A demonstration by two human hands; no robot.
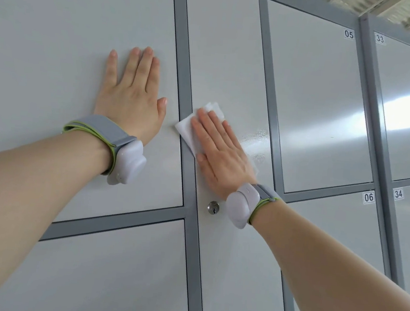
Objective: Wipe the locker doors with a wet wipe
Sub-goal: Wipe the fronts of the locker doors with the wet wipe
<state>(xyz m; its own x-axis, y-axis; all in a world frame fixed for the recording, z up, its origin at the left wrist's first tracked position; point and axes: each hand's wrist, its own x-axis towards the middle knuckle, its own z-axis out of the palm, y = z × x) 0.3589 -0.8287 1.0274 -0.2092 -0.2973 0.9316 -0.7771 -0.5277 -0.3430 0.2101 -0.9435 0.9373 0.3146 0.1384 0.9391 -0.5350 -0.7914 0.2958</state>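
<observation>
Wet wipe (196, 127): pressed against tall locker door (233, 57) by flat right hand (220, 154). Left hand (131, 98): flat, fingers straight, on adjacent door (59, 41).

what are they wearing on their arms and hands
No sleeves, gloves or rings: the forearms, left hand and right hand are bare. The left strap and right strap at the wrists are grey fabric edged in lime green; the left module and right module on them are rounded white plastic. No cables show.

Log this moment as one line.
left hand: flat on left door | right hand: pressing wet wipe on middle door
</observation>
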